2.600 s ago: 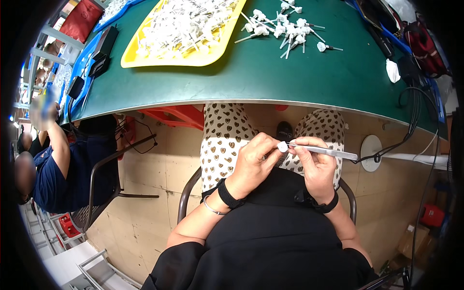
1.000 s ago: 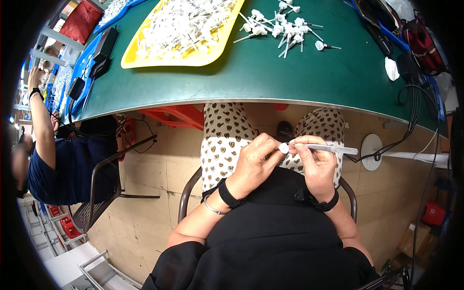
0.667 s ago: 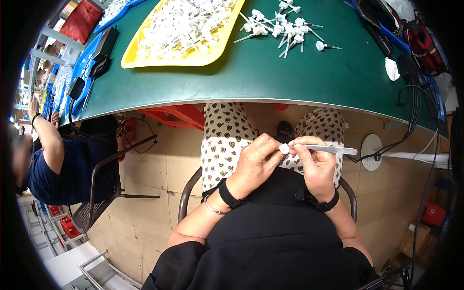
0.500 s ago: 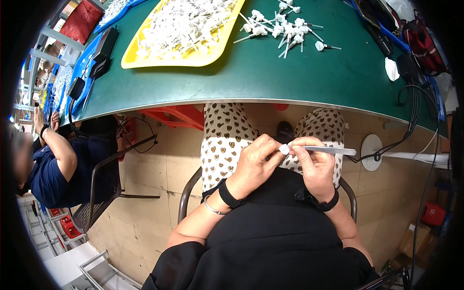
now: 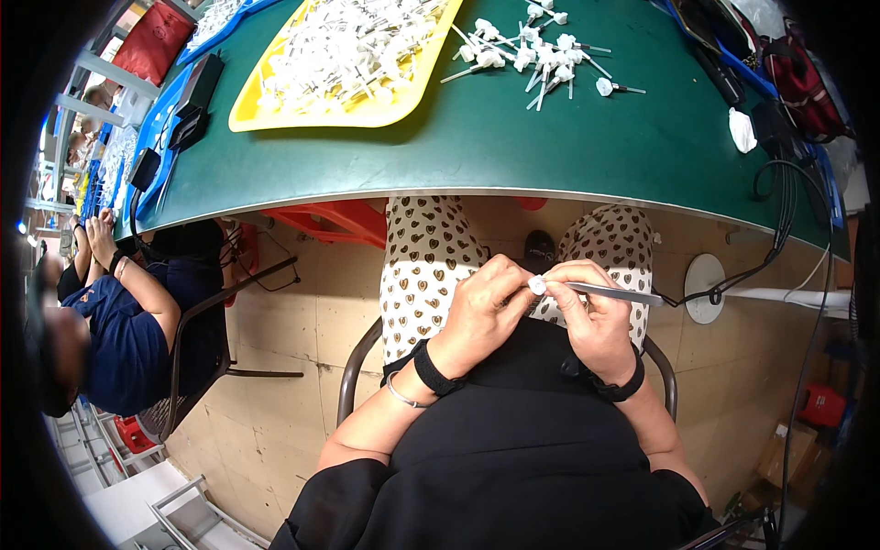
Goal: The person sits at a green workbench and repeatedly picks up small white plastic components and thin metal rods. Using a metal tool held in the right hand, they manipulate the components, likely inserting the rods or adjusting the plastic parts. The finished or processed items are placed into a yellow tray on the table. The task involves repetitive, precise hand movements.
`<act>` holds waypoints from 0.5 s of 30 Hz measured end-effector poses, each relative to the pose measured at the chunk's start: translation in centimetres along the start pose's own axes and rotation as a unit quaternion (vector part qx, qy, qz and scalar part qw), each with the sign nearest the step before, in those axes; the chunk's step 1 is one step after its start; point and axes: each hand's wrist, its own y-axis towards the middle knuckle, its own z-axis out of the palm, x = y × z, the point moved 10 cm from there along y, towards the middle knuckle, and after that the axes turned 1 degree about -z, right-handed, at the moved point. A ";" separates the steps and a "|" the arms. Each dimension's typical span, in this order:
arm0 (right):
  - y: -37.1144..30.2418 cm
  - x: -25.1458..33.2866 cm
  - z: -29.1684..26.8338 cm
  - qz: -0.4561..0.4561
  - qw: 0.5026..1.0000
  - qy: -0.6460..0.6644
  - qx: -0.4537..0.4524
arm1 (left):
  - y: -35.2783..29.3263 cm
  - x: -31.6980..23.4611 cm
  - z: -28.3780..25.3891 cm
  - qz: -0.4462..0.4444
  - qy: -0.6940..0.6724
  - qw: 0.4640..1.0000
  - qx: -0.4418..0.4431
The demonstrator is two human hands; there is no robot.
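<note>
Over my lap, just in front of the table edge, my left hand (image 5: 489, 301) pinches a small white plastic part (image 5: 537, 285) between thumb and fingertips. My right hand (image 5: 596, 312) is closed around metal tweezers (image 5: 616, 293), whose broad end sticks out to the right. The tweezers' tips meet the white part or lie right beside it; fingers hide the exact contact. On the table, a loose heap of white plastic pieces with thin stems (image 5: 547, 60) lies beyond my hands. One similar piece (image 5: 605, 87) rests a little apart on the right.
A yellow tray (image 5: 357, 117) piled with similar white pieces stands on the green table (image 5: 302, 165). Black cables (image 5: 779, 229) hang off the right edge near a crumpled white tissue (image 5: 742, 131). At the left, a co-worker in dark blue (image 5: 128, 316) sits on a chair.
My right hand has turned the tweezers slightly, so their broad end now sits lower. My left hand keeps its pinch on the part. The co-worker at the left has leaned toward the right.
</note>
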 end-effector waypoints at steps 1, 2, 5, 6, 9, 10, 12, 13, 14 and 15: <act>0.0 0.0 0.0 0.007 1.000 0.002 0.005 | 0.0 -0.1 0.0 0.004 0.005 1.000 0.001; 0.1 0.0 0.0 0.013 1.000 0.004 0.011 | 0.0 -0.2 0.1 0.008 0.009 1.000 0.001; 0.3 0.6 0.0 0.007 1.000 -0.016 0.024 | 0.2 -0.1 0.2 0.007 0.008 1.000 0.004; 0.2 0.9 -0.1 0.001 0.999 -0.027 0.028 | -0.1 -0.2 0.4 0.004 -0.007 1.000 0.011; -0.5 -0.9 -0.5 0.056 0.997 0.055 -0.017 | 0.1 -0.3 0.1 0.007 -0.006 1.000 0.002; -0.8 -1.4 -0.7 0.064 0.994 0.076 -0.038 | 0.2 -0.2 0.1 -0.001 -0.026 1.000 0.005; -0.9 -1.4 -0.9 0.050 0.995 0.077 -0.041 | 0.1 0.2 0.1 0.008 -0.033 0.999 0.002; -0.8 -1.4 -1.0 0.045 0.994 0.088 -0.044 | 0.0 1.0 0.2 -0.010 -0.034 0.999 0.009; -0.9 -1.2 -1.3 0.045 0.993 0.095 -0.046 | -0.3 1.4 0.5 -0.031 -0.042 0.998 0.018; -0.7 -0.8 -1.1 0.041 0.996 0.066 -0.035 | -0.5 1.6 0.3 -0.054 -0.053 0.997 0.019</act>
